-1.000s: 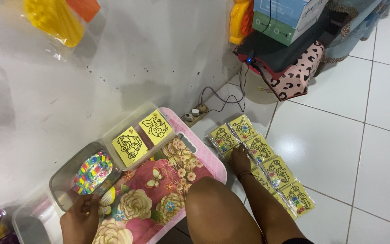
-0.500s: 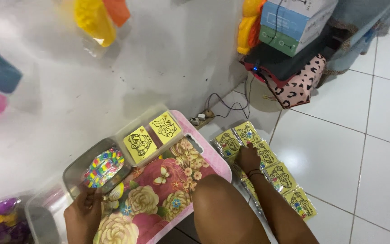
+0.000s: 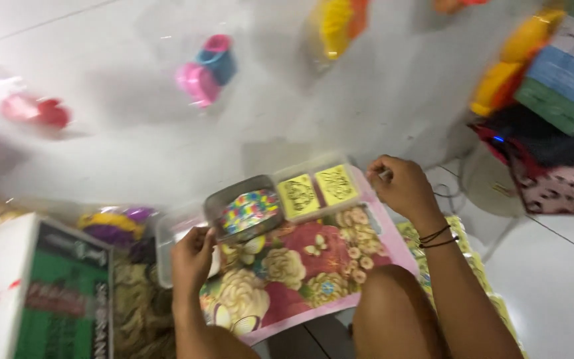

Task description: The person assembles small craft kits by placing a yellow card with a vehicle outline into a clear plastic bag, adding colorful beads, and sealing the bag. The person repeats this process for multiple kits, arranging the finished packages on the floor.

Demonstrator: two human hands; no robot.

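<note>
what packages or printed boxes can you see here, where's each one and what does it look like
White and green printed carton: bottom left, upright rectangle.
Stacked blue and green cardboard boxes: top right, blurred.
Two yellow square picture cards: centre, in a clear tray beside the right hand.
Clear toy bags: hanging on the wall.

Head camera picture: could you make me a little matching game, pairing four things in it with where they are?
Things:
1. yellow cards
2. left hand
3. right hand
4. pink and blue toy

Places:
A. high on the white wall, in a clear bag
B. side by side at the far edge of the flowered mat
C. raised, closed, just right of the yellow cards
D. at the near corner of the clear box of colourful bits

Pairs: 1-B, 2-D, 3-C, 4-A
</note>
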